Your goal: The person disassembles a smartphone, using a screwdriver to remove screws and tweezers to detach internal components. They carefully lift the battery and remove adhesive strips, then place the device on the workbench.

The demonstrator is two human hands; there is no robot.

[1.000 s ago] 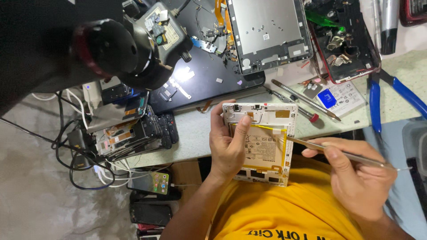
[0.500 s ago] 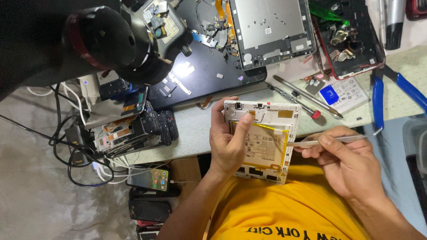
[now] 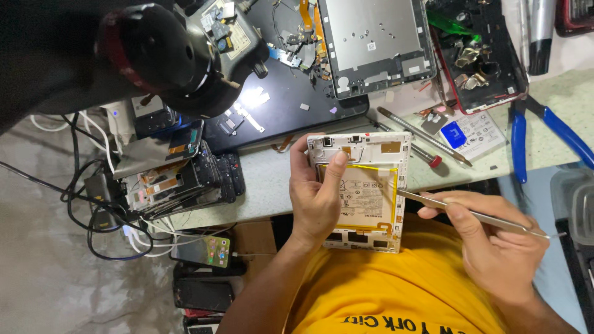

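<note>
My left hand (image 3: 315, 198) grips an opened white tablet (image 3: 365, 185) by its left edge, thumb pressed on the pale battery with a yellow border. The tablet is held upright over the bench edge, in front of my yellow shirt. My right hand (image 3: 495, 241) holds thin metal tweezers (image 3: 458, 209); their tip touches the tablet's right edge at mid height.
On the pale bench lie screwdrivers (image 3: 421, 133), blue-handled pliers (image 3: 544, 130), a grey tablet back plate (image 3: 371, 43) on a black mat (image 3: 278, 117) and a black parts tray (image 3: 482, 55). A microscope head (image 3: 167, 55) hangs at left above stacked phones (image 3: 179, 179) and cables.
The right hand has shifted slightly lower and right, with the tweezers' tip now at the tablet's right edge. The left thumb has moved up over the battery.
</note>
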